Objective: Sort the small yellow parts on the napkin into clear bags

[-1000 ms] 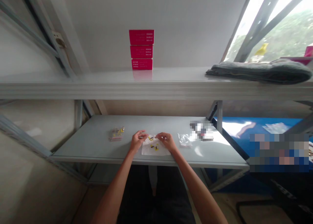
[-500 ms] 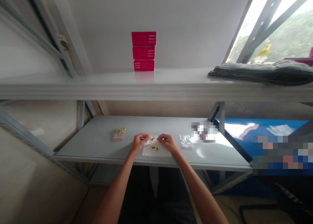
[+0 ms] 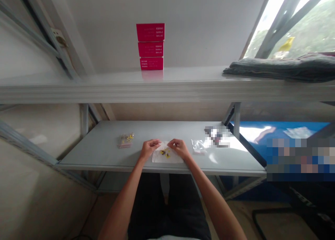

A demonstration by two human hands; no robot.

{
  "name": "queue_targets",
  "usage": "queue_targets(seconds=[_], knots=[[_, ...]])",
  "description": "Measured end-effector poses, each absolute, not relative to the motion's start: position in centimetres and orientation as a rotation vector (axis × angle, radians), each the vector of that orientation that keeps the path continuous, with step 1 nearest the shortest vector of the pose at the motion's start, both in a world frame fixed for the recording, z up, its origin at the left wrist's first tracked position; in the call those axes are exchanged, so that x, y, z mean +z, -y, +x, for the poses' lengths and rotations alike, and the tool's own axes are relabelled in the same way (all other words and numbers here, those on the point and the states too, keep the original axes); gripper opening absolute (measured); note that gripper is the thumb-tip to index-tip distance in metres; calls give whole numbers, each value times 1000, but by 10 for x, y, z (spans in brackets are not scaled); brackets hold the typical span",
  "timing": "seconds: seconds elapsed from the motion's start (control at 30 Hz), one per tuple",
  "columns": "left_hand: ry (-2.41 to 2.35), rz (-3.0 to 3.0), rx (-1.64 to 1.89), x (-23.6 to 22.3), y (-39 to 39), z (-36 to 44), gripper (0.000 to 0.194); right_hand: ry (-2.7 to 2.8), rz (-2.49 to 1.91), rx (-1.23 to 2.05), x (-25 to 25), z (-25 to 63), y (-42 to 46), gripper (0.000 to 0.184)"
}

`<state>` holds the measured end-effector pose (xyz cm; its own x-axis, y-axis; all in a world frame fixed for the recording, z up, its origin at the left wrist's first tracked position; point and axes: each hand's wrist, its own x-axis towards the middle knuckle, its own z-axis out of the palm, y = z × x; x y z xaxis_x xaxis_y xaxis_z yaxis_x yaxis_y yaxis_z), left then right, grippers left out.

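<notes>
On the table in front of me lies a thin white sheet (image 3: 171, 159), like tissue or soft cloth. Several small yellow and dark pieces (image 3: 165, 152) sit clustered on it, too small to name. My left hand (image 3: 150, 149) is closed in a pinch at the sheet's far left corner. At the far right corner my right hand (image 3: 180, 149) pinches too, thumb and fingers together. The sheet's far edge stretches between both hands.
A clear bag of yellow parts (image 3: 126, 140) lies to the left, another clear plastic bag (image 3: 198, 146) to the right. Above the table runs a shelf (image 3: 104, 90) with stacked pink boxes (image 3: 151, 49) and folded grey cloth (image 3: 280, 68). Blurred items (image 3: 217, 137) lie at the far right.
The upper small piece beside my left fingers has come down to the others, which now sit closer together. Both hands stay at the sheet's far edge. My view has tilted down slightly.
</notes>
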<state>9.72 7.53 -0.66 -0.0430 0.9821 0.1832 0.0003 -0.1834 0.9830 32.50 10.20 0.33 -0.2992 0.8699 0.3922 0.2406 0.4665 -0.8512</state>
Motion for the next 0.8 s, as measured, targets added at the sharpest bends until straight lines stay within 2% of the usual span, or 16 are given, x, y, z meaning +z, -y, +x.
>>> queue_targets(seconds=[0.27, 0.4, 0.57, 0.7, 0.8], knots=[[-1177, 1350, 1391, -11, -76, 96, 41, 1564, -946, 763, 15, 329, -94, 27], [-1296, 1345, 1504, -7, -76, 94, 31, 1317, -1191, 527, 13, 376, -81, 35], [-1538, 1483, 1658, 0, -74, 96, 15, 1386, -1646, 51, 3, 447, -68, 33], [-1786, 1714, 1662, 8, -68, 88, 21, 1488, -1716, -263, 0, 458, -67, 43], [-2092, 1922, 1496, 15, -60, 65, 27, 1765, -1542, -299, -2, 451, -66, 38]])
